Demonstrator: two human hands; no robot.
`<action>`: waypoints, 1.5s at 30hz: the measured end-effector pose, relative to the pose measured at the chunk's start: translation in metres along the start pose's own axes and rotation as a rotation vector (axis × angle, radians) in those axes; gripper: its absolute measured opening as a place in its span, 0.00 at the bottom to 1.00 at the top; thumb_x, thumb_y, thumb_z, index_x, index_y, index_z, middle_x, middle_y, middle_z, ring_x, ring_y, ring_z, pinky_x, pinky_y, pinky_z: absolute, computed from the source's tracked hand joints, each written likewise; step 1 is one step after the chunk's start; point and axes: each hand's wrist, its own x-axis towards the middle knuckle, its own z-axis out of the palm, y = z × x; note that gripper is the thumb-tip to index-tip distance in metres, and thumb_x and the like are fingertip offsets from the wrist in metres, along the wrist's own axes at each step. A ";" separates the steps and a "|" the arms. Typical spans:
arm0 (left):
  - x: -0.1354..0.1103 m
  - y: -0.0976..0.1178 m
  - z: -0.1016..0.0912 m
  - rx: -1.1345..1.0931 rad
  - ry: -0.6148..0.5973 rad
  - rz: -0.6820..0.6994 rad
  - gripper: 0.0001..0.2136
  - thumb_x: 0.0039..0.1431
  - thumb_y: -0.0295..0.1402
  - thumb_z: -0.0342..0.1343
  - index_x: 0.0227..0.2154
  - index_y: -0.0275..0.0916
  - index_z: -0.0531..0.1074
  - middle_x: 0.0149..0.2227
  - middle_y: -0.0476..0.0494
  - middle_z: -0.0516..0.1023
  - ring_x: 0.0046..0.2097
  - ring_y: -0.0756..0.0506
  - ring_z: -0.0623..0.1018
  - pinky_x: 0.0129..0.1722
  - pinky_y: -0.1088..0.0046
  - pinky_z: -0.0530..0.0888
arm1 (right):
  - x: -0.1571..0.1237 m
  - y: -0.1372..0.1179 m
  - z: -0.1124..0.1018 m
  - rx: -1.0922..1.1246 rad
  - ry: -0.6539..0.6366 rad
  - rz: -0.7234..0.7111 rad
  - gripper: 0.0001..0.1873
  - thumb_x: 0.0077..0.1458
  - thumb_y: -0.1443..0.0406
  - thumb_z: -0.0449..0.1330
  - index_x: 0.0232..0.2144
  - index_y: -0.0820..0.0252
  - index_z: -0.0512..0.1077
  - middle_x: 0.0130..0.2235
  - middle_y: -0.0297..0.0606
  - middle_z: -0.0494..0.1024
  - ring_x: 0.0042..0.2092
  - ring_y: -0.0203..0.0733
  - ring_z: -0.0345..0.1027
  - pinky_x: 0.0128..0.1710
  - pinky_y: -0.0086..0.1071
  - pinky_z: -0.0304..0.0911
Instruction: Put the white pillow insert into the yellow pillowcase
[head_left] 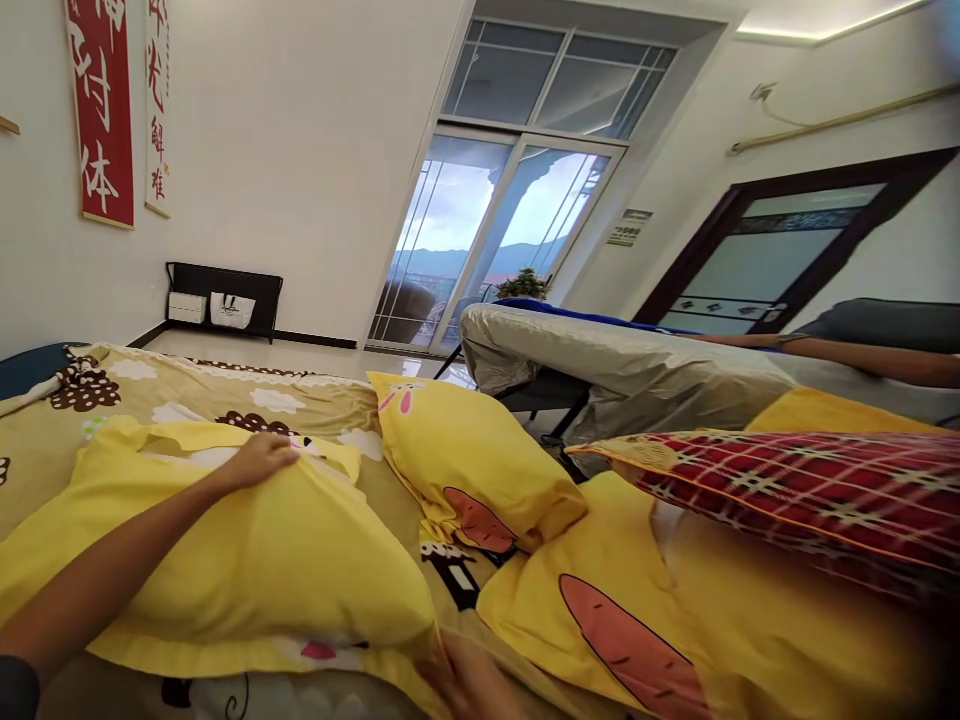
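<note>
Two scrolls point(103, 110) are hung on the wall at far left, above a black rack point(264, 300) where a white bag point(232, 312) is placed. Below, a patterned sheet point(187, 395) is spread, and on it, at near left, a bulging yellow cover point(277, 570) is laid, filled by what is judged to be a pillow. A slit is left gaping along the cover's far side, where a white inner point(202, 457) is glimpsed. Beside the slit, the cover's edge is held by the left hand point(259, 460), its grip clamped on the cloth. At the near right corner, the right hand point(472, 678) is set against the cover; it is blurred, and whether its grip is closed cannot be told. By the look of it, the inner is almost fully housed, while the slit is yet to be closed.

Just beside, a second pillow point(472, 445) is rested, seemingly finished. Beyond, a plant point(523, 284) is framed by a glass door point(450, 230), and a far bed point(570, 345) is draped in pale sheeting. Farther right, a yellow cloth point(607, 530) is partly covered by a plaid pillow point(795, 495), and another person's arm point(862, 355) is stretched over the far bed.
</note>
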 end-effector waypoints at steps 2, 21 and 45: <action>0.004 0.011 -0.024 -0.194 0.104 -0.056 0.16 0.50 0.46 0.52 0.19 0.39 0.60 0.21 0.52 0.61 0.24 0.51 0.63 0.24 0.75 0.59 | -0.003 -0.002 -0.011 -0.178 0.150 -0.064 0.18 0.55 0.53 0.49 0.24 0.59 0.68 0.29 0.43 0.74 0.32 0.44 0.68 0.33 0.34 0.61; -0.012 0.000 -0.043 -0.724 0.213 -0.245 0.20 0.42 0.46 0.65 0.23 0.38 0.61 0.21 0.54 0.66 0.23 0.53 0.67 0.23 0.79 0.65 | -0.004 -0.036 -0.057 -0.081 0.554 -0.178 0.21 0.59 0.49 0.46 0.35 0.57 0.70 0.38 0.44 0.73 0.40 0.46 0.67 0.41 0.36 0.60; -0.019 -0.020 -0.027 -0.516 -0.003 -0.386 0.20 0.43 0.49 0.62 0.25 0.37 0.66 0.22 0.52 0.69 0.23 0.51 0.68 0.23 0.78 0.63 | 0.014 -0.048 -0.044 -0.097 0.125 -0.303 0.17 0.60 0.57 0.44 0.24 0.56 0.62 0.29 0.40 0.70 0.30 0.40 0.65 0.31 0.31 0.59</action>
